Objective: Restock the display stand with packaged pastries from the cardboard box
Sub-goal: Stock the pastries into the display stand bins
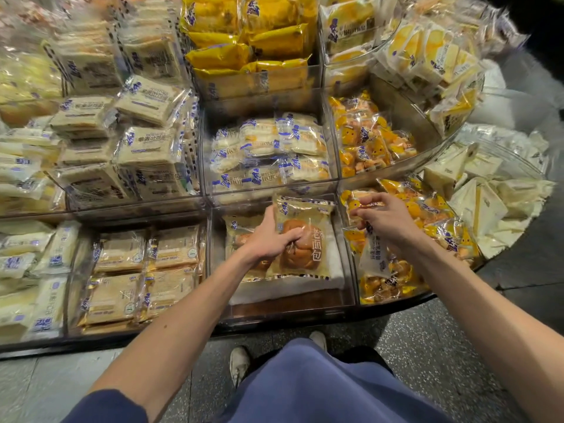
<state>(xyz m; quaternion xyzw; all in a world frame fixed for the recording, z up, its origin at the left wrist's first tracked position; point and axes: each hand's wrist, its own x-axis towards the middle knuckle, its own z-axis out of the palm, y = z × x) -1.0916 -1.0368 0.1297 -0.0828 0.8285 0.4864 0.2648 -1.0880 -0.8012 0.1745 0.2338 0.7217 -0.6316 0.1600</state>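
The left hand (270, 239) grips a brown bun packet (305, 239) by its middle, tilted over the half-filled compartment (290, 306) just beneath it, probably to lay it flat there, while the right hand (387, 218), fingers curled, hangs over orange packets (442, 215); whether it pinches one, I cannot tell.

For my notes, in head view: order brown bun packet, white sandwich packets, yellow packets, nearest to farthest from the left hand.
1. brown bun packet, gripped by left hand
2. white sandwich packets, bin behind
3. yellow packets, top row
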